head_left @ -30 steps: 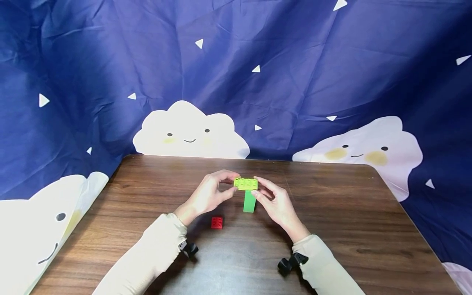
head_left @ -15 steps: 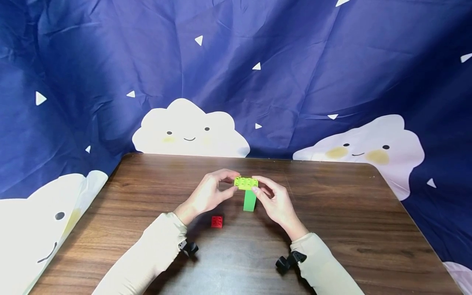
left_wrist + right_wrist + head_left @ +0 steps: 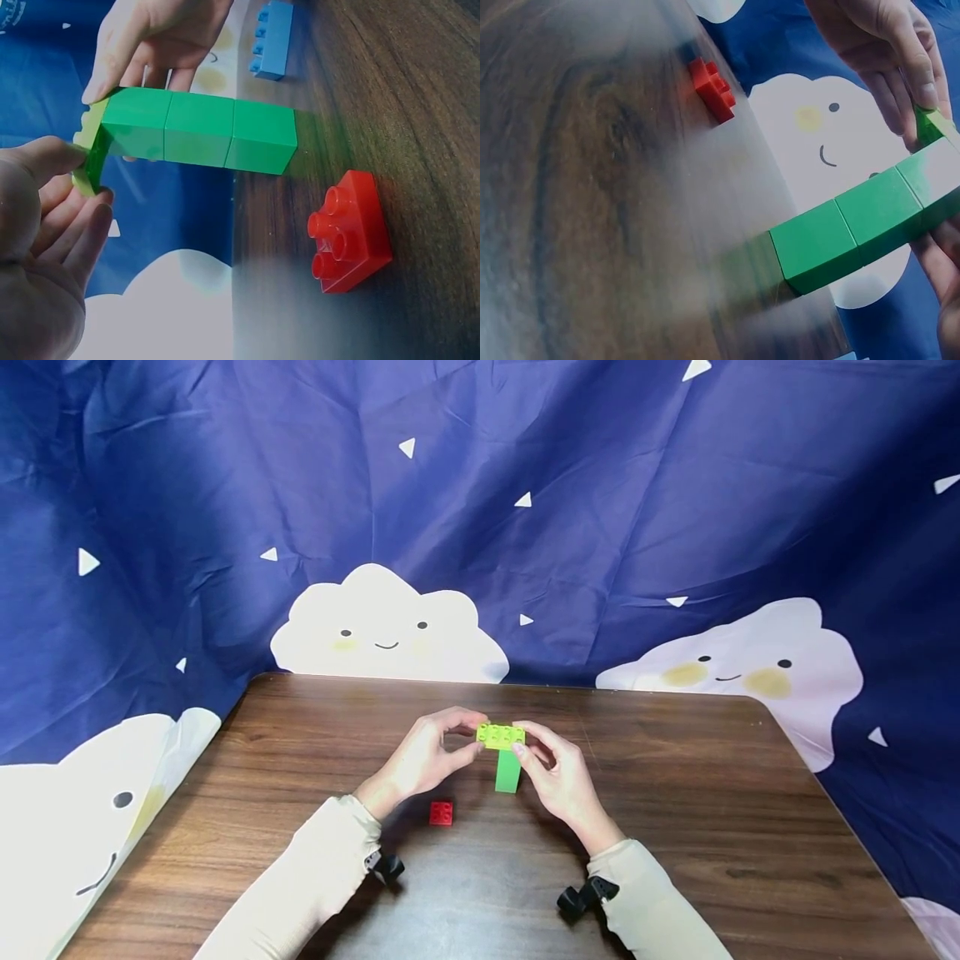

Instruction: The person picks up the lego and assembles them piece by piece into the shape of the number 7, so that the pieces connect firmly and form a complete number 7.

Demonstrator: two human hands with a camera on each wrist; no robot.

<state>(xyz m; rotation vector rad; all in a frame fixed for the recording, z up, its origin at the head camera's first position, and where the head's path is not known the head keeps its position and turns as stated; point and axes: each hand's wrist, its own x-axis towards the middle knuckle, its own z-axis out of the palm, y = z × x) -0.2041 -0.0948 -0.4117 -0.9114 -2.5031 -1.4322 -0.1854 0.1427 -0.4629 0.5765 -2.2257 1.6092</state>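
Note:
A stack of several green building bricks (image 3: 199,129) stands upright on the table. Across its top lies a lime-green studded brick (image 3: 500,736), which overhangs to the left. My left hand (image 3: 427,753) pinches the overhanging left end between thumb and fingers. At the other end, my right hand (image 3: 558,772) grips the lime brick where it meets the stack, its thumb at the near side. A red brick with studs up (image 3: 441,813) sits on the table nearer to me, left of the stack, touched by neither hand.
In the left wrist view a blue studded brick (image 3: 274,39) lies on the table beyond the stack; the head view does not show it. The brown wooden table (image 3: 697,810) ends at a dark blue curtain (image 3: 480,510) with printed clouds.
My right wrist has shifted slightly to the left. Both hands keep their hold on the lime-green brick, and the stack and the red brick stay in place.

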